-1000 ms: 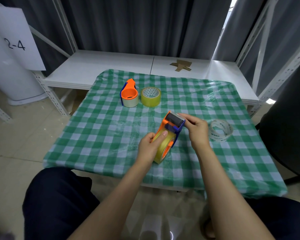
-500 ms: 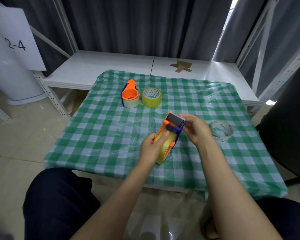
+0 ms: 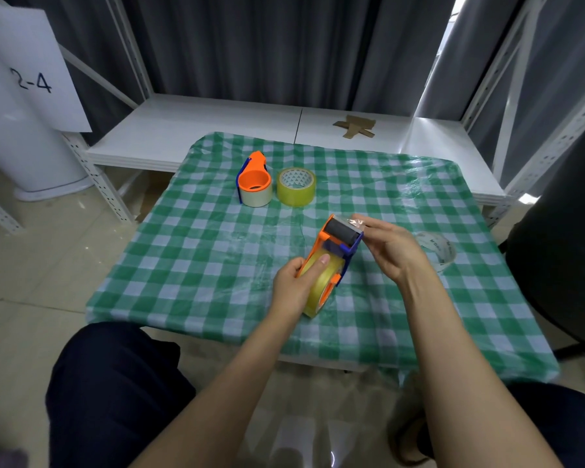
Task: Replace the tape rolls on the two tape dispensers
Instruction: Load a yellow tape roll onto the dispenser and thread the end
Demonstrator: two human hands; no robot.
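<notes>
At the upper left of the frame a white sheet (image 3: 31, 62) carries handwritten "2-4". On the counter (image 3: 190, 251), covered in green check cloth, an orange dispenser with a pale roll (image 3: 254, 184) stands at upper centre, just beside a loose yellow tape roll (image 3: 296, 186). Below them, near the middle, the left hand (image 3: 293, 285) comes up from the lower edge and grips the yellow roll mounted in a second dispenser (image 3: 331, 261), thumb laid across the tape's face. The right hand (image 3: 390, 248) reaches in from the lower right, fingertips pinching a clear strip of tape at the dispenser's black roller end. Further right, partly behind that hand, a clear tape roll (image 3: 439, 251) lies flat; its print is too small to read.
</notes>
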